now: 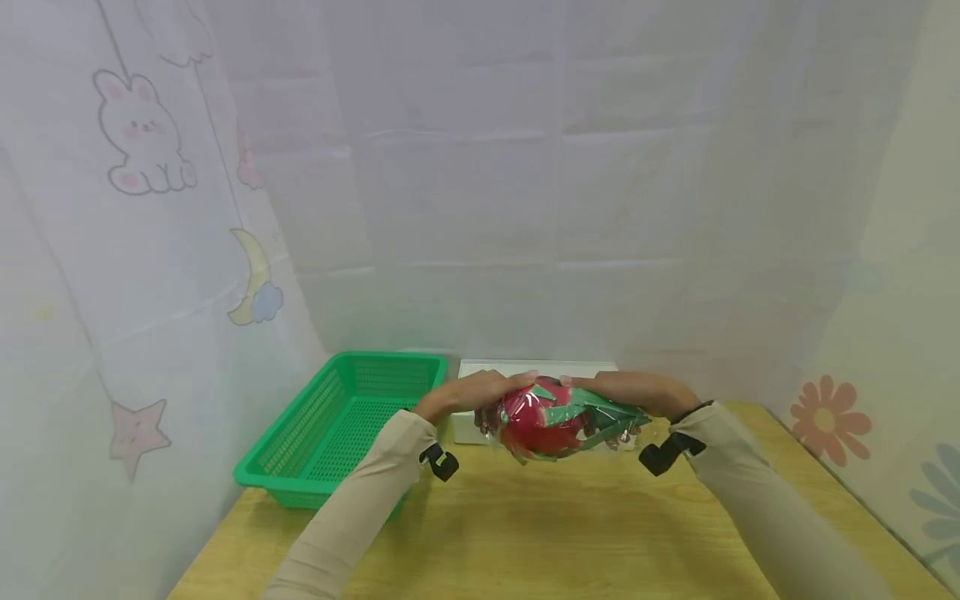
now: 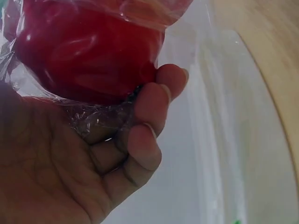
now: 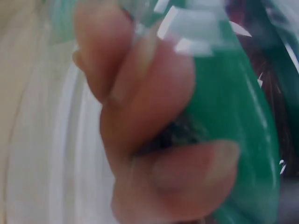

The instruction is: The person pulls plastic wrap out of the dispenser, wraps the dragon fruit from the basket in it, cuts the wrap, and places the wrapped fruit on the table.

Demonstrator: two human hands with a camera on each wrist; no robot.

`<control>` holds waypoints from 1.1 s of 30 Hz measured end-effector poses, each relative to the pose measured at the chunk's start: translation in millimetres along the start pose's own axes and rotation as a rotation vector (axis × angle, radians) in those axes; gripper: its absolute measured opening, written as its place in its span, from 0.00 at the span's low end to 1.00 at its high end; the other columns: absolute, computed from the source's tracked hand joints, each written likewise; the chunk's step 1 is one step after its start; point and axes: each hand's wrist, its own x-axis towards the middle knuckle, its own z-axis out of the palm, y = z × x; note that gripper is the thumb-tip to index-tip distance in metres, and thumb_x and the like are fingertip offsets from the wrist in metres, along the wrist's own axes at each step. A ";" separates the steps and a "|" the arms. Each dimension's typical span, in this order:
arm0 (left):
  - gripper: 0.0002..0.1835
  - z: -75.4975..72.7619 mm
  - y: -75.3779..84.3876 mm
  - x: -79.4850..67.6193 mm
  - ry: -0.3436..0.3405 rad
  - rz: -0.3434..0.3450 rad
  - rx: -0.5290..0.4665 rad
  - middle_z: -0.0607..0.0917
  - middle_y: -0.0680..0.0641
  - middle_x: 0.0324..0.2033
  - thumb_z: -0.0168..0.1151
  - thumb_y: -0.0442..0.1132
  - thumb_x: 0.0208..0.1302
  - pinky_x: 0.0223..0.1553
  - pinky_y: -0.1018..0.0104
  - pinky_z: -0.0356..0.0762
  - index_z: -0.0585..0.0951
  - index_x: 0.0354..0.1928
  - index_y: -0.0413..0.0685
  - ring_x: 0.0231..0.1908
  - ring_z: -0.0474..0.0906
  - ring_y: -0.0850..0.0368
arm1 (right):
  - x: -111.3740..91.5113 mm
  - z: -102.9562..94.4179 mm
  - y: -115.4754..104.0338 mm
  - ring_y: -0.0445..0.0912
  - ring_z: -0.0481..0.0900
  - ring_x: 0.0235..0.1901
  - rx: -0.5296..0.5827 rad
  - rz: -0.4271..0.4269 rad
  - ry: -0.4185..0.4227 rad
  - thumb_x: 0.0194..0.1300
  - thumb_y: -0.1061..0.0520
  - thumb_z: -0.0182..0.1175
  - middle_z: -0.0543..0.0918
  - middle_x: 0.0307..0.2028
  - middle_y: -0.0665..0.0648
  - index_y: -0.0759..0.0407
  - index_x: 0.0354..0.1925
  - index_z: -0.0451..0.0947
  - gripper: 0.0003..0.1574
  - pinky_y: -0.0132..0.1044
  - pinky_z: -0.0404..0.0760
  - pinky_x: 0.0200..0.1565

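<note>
Both hands hold a clear plastic bag over the table, one at each side. Inside it are a glossy red rounded thing and dark green pieces. My left hand grips the bag's left part; in the left wrist view its fingers curl up against the plastic by the red thing. My right hand grips the right part, its bent fingers against the green in the blurred right wrist view. Behind and partly hidden by the bag lies a white tray.
A green plastic basket with slotted walls stands at the left of the wooden table. Pale printed cloth hangs behind and at both sides. Black straps with small cameras sit on the wrists.
</note>
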 end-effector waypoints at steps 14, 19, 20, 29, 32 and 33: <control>0.42 55.5 -50.4 11.0 -0.049 -0.121 -0.088 0.87 0.46 0.33 0.35 0.76 0.67 0.29 0.51 0.85 0.80 0.60 0.51 0.23 0.83 0.51 | 39.2 23.0 79.2 0.49 0.86 0.39 0.059 -0.023 -0.045 0.78 0.34 0.38 0.86 0.43 0.59 0.59 0.60 0.77 0.37 0.40 0.82 0.47; 0.43 67.5 -63.7 14.8 -0.015 -0.183 -0.103 0.85 0.42 0.25 0.36 0.75 0.67 0.31 0.51 0.85 0.85 0.46 0.44 0.20 0.82 0.51 | 54.9 27.2 102.9 0.46 0.84 0.39 0.069 -0.011 -0.012 0.77 0.31 0.37 0.85 0.42 0.56 0.58 0.56 0.78 0.39 0.38 0.81 0.44; 0.43 69.8 -66.1 15.8 -0.012 -0.194 -0.105 0.85 0.42 0.25 0.36 0.75 0.68 0.31 0.51 0.85 0.85 0.46 0.45 0.20 0.82 0.51 | 57.8 28.3 107.2 0.45 0.83 0.38 0.073 -0.007 -0.007 0.76 0.31 0.37 0.85 0.41 0.56 0.58 0.55 0.79 0.39 0.38 0.81 0.43; 0.42 89.3 -79.7 27.0 0.016 -0.235 -0.116 0.83 0.45 0.32 0.37 0.75 0.68 0.29 0.57 0.83 0.80 0.58 0.49 0.26 0.83 0.50 | 67.4 40.1 134.5 0.48 0.83 0.41 0.125 0.037 0.046 0.76 0.31 0.36 0.85 0.43 0.58 0.61 0.58 0.76 0.41 0.39 0.82 0.41; 0.41 94.3 -85.7 30.9 0.068 -0.244 -0.130 0.84 0.44 0.29 0.37 0.74 0.68 0.27 0.56 0.84 0.82 0.53 0.46 0.23 0.83 0.50 | 66.1 41.5 137.3 0.52 0.80 0.51 0.009 0.008 0.156 0.77 0.32 0.36 0.83 0.50 0.61 0.63 0.60 0.75 0.43 0.47 0.78 0.53; 0.41 95.3 -87.8 32.4 0.080 -0.243 -0.132 0.83 0.44 0.27 0.36 0.74 0.69 0.26 0.57 0.83 0.82 0.52 0.47 0.22 0.82 0.51 | 64.7 41.6 137.8 0.54 0.80 0.52 -0.034 -0.004 0.195 0.77 0.32 0.36 0.82 0.52 0.63 0.65 0.62 0.75 0.43 0.50 0.79 0.52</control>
